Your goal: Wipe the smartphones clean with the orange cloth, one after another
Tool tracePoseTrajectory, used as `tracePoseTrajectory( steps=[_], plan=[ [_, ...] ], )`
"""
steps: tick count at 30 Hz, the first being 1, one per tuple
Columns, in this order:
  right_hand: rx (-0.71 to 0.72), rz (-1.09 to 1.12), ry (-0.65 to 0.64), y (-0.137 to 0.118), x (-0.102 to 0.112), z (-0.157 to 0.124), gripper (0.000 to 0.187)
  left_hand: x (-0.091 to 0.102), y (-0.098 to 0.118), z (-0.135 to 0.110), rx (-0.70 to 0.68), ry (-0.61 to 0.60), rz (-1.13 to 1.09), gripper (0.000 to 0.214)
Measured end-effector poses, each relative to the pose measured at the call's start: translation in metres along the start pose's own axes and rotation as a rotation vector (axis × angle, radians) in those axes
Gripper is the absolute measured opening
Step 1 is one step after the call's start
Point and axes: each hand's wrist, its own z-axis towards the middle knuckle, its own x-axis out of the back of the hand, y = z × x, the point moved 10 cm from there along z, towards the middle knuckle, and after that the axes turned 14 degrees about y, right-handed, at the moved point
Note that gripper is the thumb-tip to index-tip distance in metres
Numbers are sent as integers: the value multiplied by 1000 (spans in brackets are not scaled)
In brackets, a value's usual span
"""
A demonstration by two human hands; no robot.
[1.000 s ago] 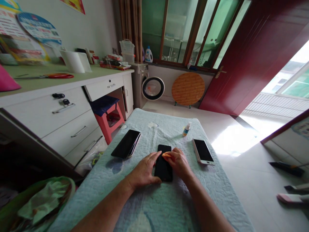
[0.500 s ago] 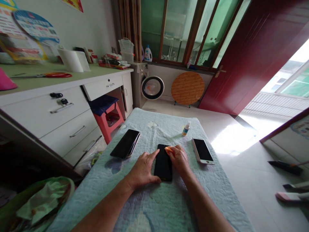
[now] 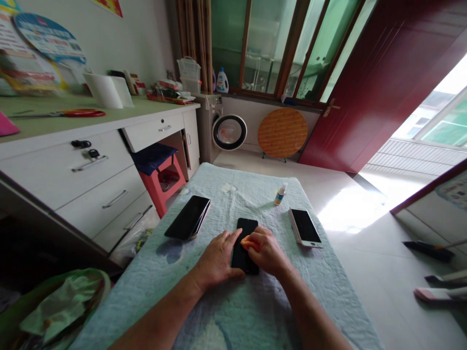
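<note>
A black smartphone [image 3: 240,256] lies screen up on the cloth-covered table [image 3: 204,301]. My left hand [image 3: 218,255] steadies it, thumb at the lower edge and index finger along the left side. Pinched in my right hand [image 3: 269,250] is a small orange cloth [image 3: 247,242], pressed against the middle of the screen. To the left rests a larger dark phone [image 3: 188,217] with what looks like an open cover or second layer beneath. On the right is a white phone [image 3: 305,227], raised on something pale. A small spray bottle [image 3: 280,194] stands upright beyond my right hand.
A red stool [image 3: 164,182] sits left of the table, near the white drawers [image 3: 105,189]. At lower left is a green bin [image 3: 105,287] with crumpled paper inside. Farther back are a washing machine with its door [image 3: 229,132] open and a round wooden tabletop [image 3: 282,132].
My right hand has drawn the orange cloth down and to the left, from the screen's upper right toward its middle. My left hand keeps its place at the phone.
</note>
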Motion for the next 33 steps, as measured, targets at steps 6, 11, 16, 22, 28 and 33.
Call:
tracePoseTrajectory(
  steps=[6, 11, 16, 22, 28, 33],
  plan=[
    [29, 47, -48, -10, -7, -4, 14, -2, -1, 0, -1, -14, 16, 106],
    [-13, -32, 112, 6, 4, 2, 14, -3, 1, 0, 4, -22, 39, 103],
    [-144, -94, 201, 31, 13, 6, 18, -1, 2, 1, 9, -9, 23, 102],
    [-143, -94, 191, 31, 12, 6, 21, 0, -1, 1, 7, 13, 19, 103],
    [-26, -24, 108, 6, 4, 3, 23, -5, -2, 2, -29, -18, 39, 102],
    [103, 24, -13, -21, -9, -3, 23, -5, 0, 1, -55, -49, 31, 102]
  ],
)
